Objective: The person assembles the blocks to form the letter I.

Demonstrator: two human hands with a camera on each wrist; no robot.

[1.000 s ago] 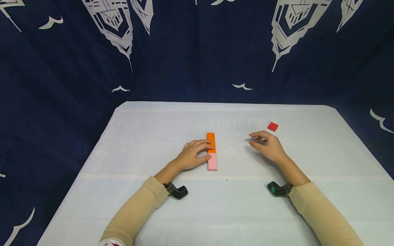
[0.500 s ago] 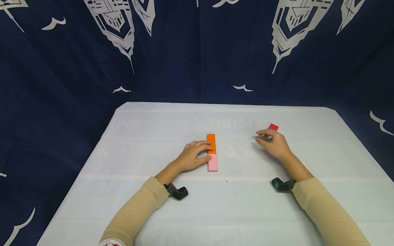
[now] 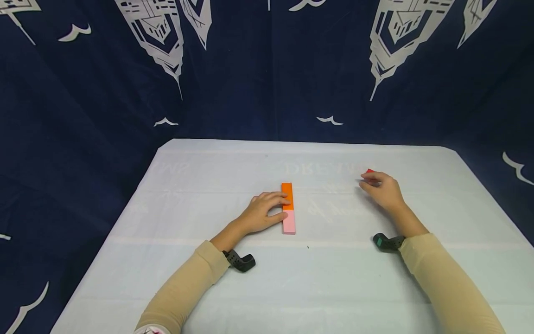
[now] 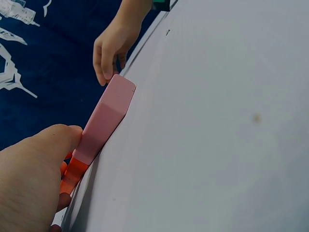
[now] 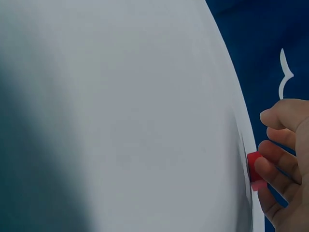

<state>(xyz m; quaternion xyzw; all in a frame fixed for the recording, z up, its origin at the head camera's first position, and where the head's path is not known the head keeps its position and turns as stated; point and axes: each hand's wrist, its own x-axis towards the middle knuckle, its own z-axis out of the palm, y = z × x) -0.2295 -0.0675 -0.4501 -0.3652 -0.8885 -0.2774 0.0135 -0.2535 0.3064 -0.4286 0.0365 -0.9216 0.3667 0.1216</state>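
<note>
In the head view, a pink block (image 3: pixel 289 222) and an orange block (image 3: pixel 286 189) lie end to end in one line on the white table. My left hand (image 3: pixel 263 211) rests at their left side. Its fingers reach onto the orange block while the thumb touches the pink one, as the left wrist view also shows on the pink block (image 4: pixel 104 116). My right hand (image 3: pixel 384 189) is beside a red block (image 3: pixel 370 170), which it mostly covers in the head view. Behind the loosely bent fingers, the red block (image 5: pixel 254 166) shows in the right wrist view; whether they touch it I cannot tell.
The white table (image 3: pixel 267 287) has faint mirrored lettering near its far edge. Past that edge hangs a dark blue cloth (image 3: pixel 233 93) with white patterns. Each wrist wears a black device, such as the left device (image 3: pixel 239 261).
My right hand has moved right and slightly away from me, over to the red block, which it now mostly covers. My left hand and the two blocks in line have stayed put.
</note>
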